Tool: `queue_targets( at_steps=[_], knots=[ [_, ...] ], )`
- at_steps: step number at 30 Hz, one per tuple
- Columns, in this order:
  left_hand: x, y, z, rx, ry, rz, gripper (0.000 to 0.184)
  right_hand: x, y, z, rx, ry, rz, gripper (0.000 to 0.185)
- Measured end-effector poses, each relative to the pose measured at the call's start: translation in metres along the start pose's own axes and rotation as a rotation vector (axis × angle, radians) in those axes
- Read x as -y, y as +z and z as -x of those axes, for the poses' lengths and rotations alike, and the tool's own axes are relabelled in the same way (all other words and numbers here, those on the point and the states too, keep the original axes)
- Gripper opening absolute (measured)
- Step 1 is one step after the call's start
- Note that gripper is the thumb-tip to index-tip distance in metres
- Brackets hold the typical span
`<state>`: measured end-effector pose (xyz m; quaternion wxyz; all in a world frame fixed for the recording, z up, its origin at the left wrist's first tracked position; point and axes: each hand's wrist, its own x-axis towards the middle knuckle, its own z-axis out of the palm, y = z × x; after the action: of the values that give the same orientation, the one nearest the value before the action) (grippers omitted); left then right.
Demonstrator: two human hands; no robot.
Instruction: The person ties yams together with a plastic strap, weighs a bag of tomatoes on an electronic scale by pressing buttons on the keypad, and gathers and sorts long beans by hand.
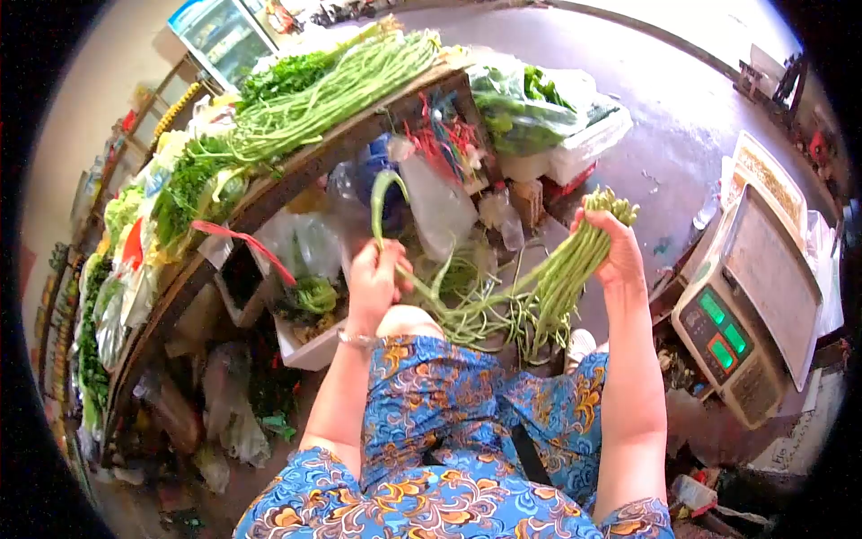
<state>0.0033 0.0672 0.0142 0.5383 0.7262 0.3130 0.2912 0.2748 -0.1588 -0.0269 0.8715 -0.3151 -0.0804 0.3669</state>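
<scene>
A thick bundle of long green beans [575, 265] hangs from my right hand [615, 247], whose fingers wrap round it near the bean tips. My left hand [377, 278] is closed on a pale green strip [382, 202] that curls up above the fingers; its lower part runs down toward the loose beans. More long beans [467, 319] lie tangled above my lap, between the two hands. The lower ends of the bundle hang among them.
At the upper left, a wooden stall [314, 162] bears long beans and leafy greens. Bagged greens [530, 103] stand at its end. On the right is a weighing scale [754, 296] with a lit display. A white box [310, 346] holds greens under the stall.
</scene>
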Motion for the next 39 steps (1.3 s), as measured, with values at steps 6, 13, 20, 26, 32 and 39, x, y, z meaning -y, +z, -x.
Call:
queue_targets(
  at_steps=[6,13,20,26,32,39],
  knots=[
    [-0.041,0.026,-0.006,-0.139,0.306,0.267,0.024,-0.01,0.008,0.005,0.02,0.061,0.089,0.026],
    [-0.05,0.062,-0.01,0.019,0.474,0.546,0.029,-0.021,0.023,0.008,0.097,0.149,0.1,0.031],
    [-0.022,0.104,0.033,0.295,0.301,0.569,0.025,-0.028,0.016,-0.001,0.181,0.144,-0.149,0.032],
    [-0.004,0.086,0.054,0.311,0.208,0.555,0.024,-0.015,0.012,0.002,0.135,0.052,-0.153,0.031],
    [0.008,0.051,0.063,0.296,0.168,0.531,0.023,-0.001,0.012,0.004,0.082,-0.035,-0.113,0.031],
    [0.017,0.017,0.068,0.174,0.111,0.504,0.025,0.004,0.016,0.011,0.134,-0.07,-0.068,0.036]
  ],
)
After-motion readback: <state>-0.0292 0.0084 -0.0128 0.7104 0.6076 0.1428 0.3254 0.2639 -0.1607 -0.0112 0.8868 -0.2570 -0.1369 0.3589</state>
